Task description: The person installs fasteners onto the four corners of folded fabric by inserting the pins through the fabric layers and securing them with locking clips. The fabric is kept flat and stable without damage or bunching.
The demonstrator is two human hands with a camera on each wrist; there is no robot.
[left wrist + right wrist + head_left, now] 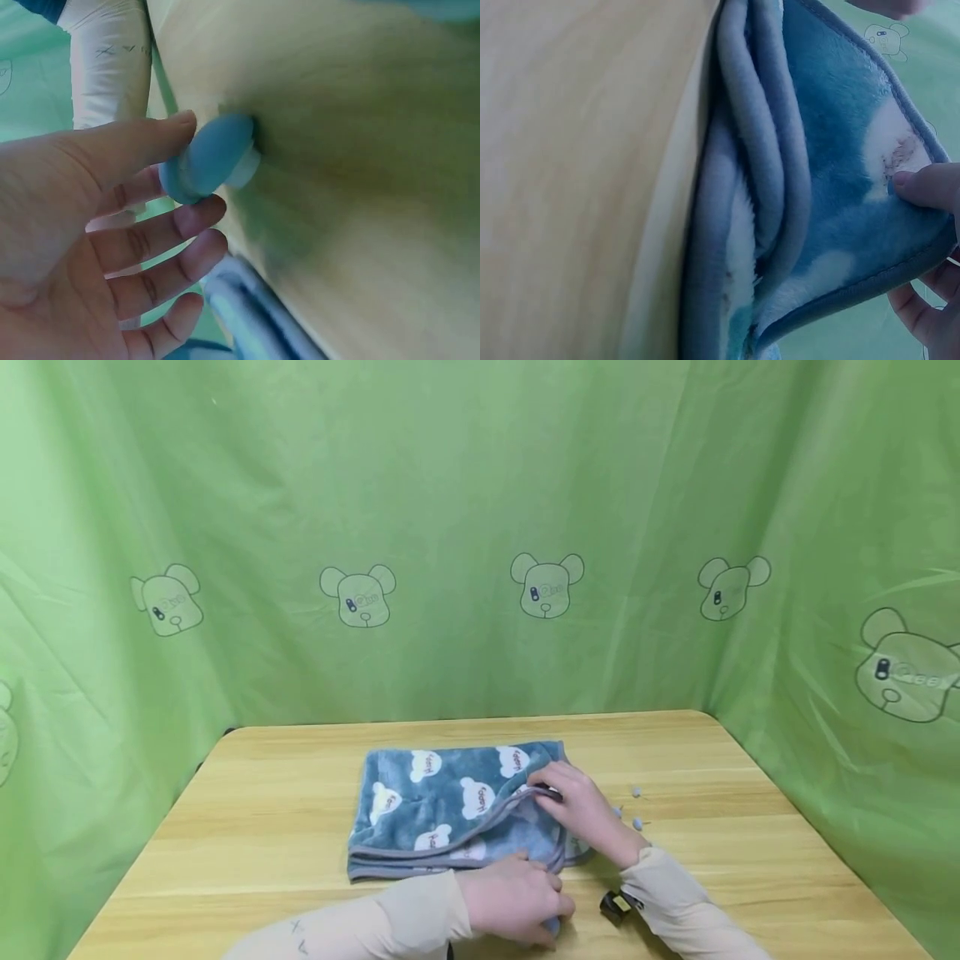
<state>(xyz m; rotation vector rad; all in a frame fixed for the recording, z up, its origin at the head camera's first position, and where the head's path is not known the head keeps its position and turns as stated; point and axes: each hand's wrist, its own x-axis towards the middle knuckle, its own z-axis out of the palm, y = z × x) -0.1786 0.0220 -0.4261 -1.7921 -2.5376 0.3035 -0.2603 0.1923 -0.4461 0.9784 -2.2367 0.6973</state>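
Note:
A folded blue-green fleece blanket (442, 793) with white bear-head patches and grey-blue edging lies on the table. My right hand (577, 806) pinches its raised top corner between thumb and fingers; in the right wrist view the lifted blanket flap (832, 150) stands away from the folded layers (769, 135). By the blanket's near edge, my left hand (517, 897) holds a small blue rounded piece with a white stub, low over the tabletop. The left wrist view shows this blue mushroom-shaped piece (214, 154) between thumb and fingers, the other fingers loosely bent.
Small blue pieces (638, 823) with thin points lie on the wooden table (750, 843) right of the blanket. A black device (615, 906) with a yellow label is at the right wrist. Green curtains (450, 652) with bear outlines surround the table.

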